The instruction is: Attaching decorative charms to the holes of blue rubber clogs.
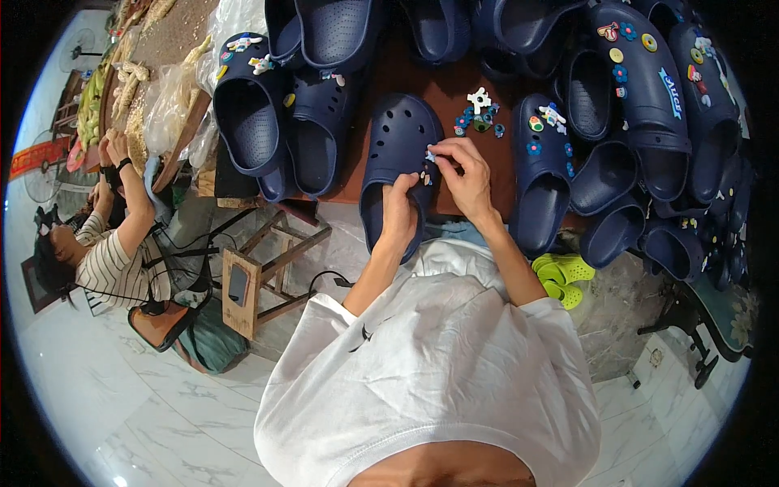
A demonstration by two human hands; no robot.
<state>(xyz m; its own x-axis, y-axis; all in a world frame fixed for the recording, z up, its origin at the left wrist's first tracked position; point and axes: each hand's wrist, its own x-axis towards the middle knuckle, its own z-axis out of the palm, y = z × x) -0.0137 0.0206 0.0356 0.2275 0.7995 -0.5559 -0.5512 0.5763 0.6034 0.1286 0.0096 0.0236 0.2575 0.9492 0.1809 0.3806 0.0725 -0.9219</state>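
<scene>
A navy foam clog (399,130) with round vent holes lies toe-away at the table's front edge. My left hand (399,213) grips its right side, the thumb reaching into the foot opening. On the clog's right flank, my right hand (467,177) pinches a small light-blue and white shoe charm (431,153) against the surface. Just below it another small charm (426,178) sits on the same side, partly covered by my left fingers. Beyond my right hand is a small heap of loose charms (480,118), white, blue and green.
Many navy clogs crowd the brown table (495,174), including a decorated clog (537,174) at right and another (247,105) at left. Lime-green clogs (561,276) lie below. A wooden stool (251,284) bears a phone. At far left a seated person (122,243) works near corn cobs.
</scene>
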